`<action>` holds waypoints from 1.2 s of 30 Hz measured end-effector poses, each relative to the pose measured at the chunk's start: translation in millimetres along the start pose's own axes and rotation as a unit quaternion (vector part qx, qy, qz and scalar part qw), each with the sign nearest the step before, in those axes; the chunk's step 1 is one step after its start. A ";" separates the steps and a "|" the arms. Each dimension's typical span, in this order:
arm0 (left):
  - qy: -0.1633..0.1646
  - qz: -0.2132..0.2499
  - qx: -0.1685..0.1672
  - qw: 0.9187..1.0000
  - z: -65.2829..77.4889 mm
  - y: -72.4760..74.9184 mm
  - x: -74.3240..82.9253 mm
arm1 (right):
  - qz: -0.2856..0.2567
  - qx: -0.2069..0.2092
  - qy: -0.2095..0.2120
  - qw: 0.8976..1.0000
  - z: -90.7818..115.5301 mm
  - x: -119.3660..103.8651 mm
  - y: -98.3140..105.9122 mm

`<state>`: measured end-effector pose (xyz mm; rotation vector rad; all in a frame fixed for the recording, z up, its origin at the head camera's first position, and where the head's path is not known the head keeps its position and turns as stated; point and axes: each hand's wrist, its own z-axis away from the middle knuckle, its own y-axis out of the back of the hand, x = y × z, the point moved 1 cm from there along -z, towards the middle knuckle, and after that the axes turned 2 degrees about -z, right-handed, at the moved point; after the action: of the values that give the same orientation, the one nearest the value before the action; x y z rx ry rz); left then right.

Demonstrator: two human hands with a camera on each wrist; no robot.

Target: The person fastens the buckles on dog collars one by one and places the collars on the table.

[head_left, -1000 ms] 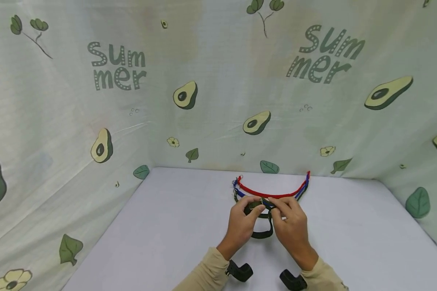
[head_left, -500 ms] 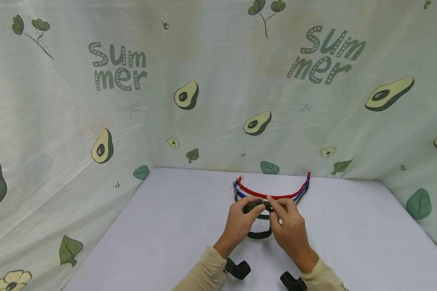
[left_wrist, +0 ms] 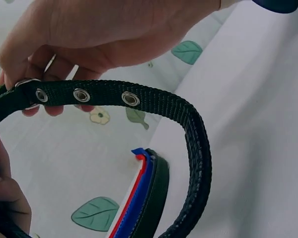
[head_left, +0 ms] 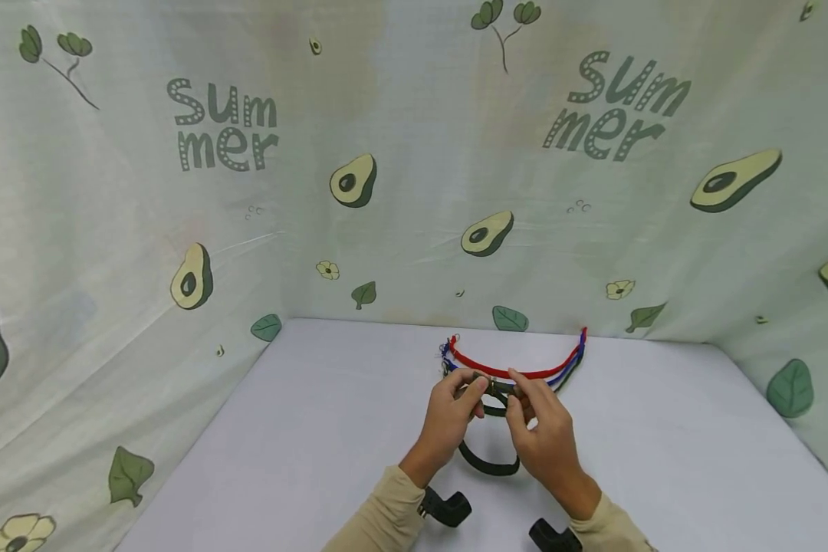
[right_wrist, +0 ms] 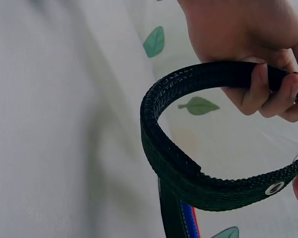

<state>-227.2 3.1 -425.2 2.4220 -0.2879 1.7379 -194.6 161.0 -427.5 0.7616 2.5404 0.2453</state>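
Note:
A dark green webbing collar (head_left: 490,466) with metal eyelets hangs in a loop between my two hands above the table. My left hand (head_left: 445,414) pinches one part of it between thumb and fingers. In the left wrist view the left fingers (left_wrist: 52,74) are at a metal ring on the strap (left_wrist: 201,148), beside a row of eyelets. My right hand (head_left: 545,433) grips the other side, and in the right wrist view its fingers (right_wrist: 260,87) curl against the strap (right_wrist: 156,153). The exact spot where the strap's ends meet is hidden by fingers in the head view.
Behind the hands, a red collar (head_left: 541,374), a blue collar (head_left: 557,379) and a green collar (head_left: 574,372) lie curved side by side on the white table (head_left: 303,445). A printed cloth (head_left: 414,138) hangs at the back and sides.
The left hand has shifted slightly left and changed its hold on the collar. The right hand has drifted slightly left too. The collar's lower loop hangs wider and lower.

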 end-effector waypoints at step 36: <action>-0.049 -0.002 -0.033 0.998 -1.3 1.3 -0.2 | -0.180 -0.091 -0.318 0.926 -7.2 -2.2 11.0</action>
<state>-228.8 2.2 -424.9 2.4625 -0.3463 1.5849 -191.4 168.7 -417.1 0.2310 1.9483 0.0850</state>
